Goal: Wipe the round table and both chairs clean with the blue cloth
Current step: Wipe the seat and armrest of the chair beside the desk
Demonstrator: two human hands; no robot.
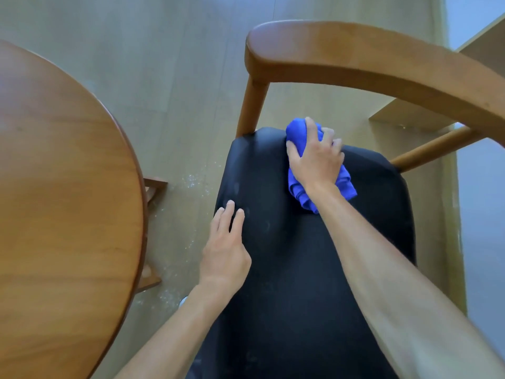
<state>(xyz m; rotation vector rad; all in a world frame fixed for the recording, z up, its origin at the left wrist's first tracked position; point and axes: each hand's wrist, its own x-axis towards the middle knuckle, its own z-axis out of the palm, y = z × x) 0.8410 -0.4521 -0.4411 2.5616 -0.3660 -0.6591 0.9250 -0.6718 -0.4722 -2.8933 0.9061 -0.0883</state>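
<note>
Nearest, two bare forearms come in from the bottom edge over the black seat (314, 269) of a chair. The left hand (225, 250) lies flat at about 8 o'clock on the seat, close to its left edge — fingers straight and close together, holding nothing, fingertips pointing toward 12 o'clock. Faint pale smudges show on the seat just ahead of those fingertips.

Farther up, at about 1 o'clock on the seat near its back edge, the right hand (314, 160) grips the blue cloth (299, 138) — fingers curled over the bunched fabric, pressing it down onto the seat. The cloth sticks out past the fingers toward 12 o'clock and trails out below the wrist toward 5 o'clock.

Beyond the cloth, the chair's curved wooden backrest (369, 69) arcs across from 12 to 3 o'clock, carried on round wooden posts (250, 105) that rise from the seat's back corners.

At 9 o'clock the round wooden table (62, 187) fills the left side, apart from the chair, with a strip of pale floor (177, 105) between them. White specks dot that floor beside the seat's left edge.
</note>
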